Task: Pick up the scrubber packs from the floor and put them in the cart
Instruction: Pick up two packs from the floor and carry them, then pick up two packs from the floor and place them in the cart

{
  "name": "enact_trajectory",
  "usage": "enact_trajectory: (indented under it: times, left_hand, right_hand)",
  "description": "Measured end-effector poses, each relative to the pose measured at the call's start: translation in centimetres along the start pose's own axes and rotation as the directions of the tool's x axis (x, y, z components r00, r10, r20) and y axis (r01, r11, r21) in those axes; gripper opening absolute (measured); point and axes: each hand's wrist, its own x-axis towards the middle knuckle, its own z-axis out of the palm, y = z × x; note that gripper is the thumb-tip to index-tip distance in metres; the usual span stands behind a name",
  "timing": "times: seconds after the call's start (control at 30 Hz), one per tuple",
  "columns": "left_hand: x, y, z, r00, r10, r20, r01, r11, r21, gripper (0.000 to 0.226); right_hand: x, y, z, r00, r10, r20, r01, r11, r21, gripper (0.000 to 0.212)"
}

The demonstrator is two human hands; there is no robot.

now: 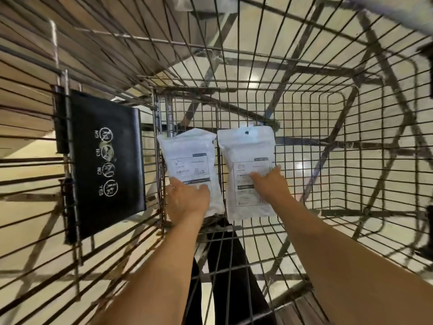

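Two white scrubber packs lie side by side on the wire bottom of the cart (328, 127). On the left pack (189, 158), my left hand (187, 199) rests over the near end, thumb and fingertips on top of it. The right pack (248, 156) has a printed label, and my right hand (271, 184) lies on that label with its fingers spread and straight. Both forearms reach down into the basket from the near edge. The near left corner of the left pack is hidden under my left hand.
A black child-seat flap (107, 160) with white warning icons hangs on the cart's left wire wall. The glossy beige floor (304, 66) shows through the mesh. My dark trouser legs (225, 266) stand below the basket's near edge.
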Motion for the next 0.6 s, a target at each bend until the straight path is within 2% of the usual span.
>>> enact_trajectory:
  times: [0.1, 0.23, 0.3, 0.4, 0.47, 0.6]
  left_hand:
    - [-2.6, 0.9, -1.9, 0.985, 0.174, 0.015, -0.175, 0.973, 0.151, 0.068]
    - [-6.1, 2.3, -6.8, 0.890, 0.456, 0.009, -0.422, 0.816, 0.396, 0.070]
    - [-7.8, 3.2, -9.8, 0.859, 0.510, 0.037, -0.466, 0.751, 0.468, 0.069]
    - [-10.7, 4.8, -14.7, 0.829, 0.558, 0.038, -0.486, 0.687, 0.540, 0.067]
    - [-13.2, 5.9, -18.3, 0.799, 0.600, -0.032, -0.475, 0.663, 0.579, 0.063]
    - [-18.4, 6.2, -26.1, 0.694, 0.686, -0.220, -0.441, 0.646, 0.624, 0.051]
  right_hand:
    - [-2.2, -0.6, -1.4, 0.995, -0.098, -0.009, 0.098, 0.993, -0.067, 0.087]
    - [-7.3, -3.0, -5.3, 0.937, -0.332, -0.113, 0.307, 0.933, -0.189, 0.066]
    - [-10.3, -5.0, -7.5, 0.881, -0.467, -0.077, 0.406, 0.830, -0.383, 0.066]
    - [-14.7, -8.4, -10.7, 0.778, -0.628, 0.022, 0.491, 0.585, -0.646, 0.069]
    - [-17.7, -10.8, -12.7, 0.720, -0.691, 0.061, 0.523, 0.484, -0.702, 0.067]
    - [-24.0, -15.5, -15.6, 0.594, -0.795, 0.127, 0.577, 0.311, -0.755, 0.069]
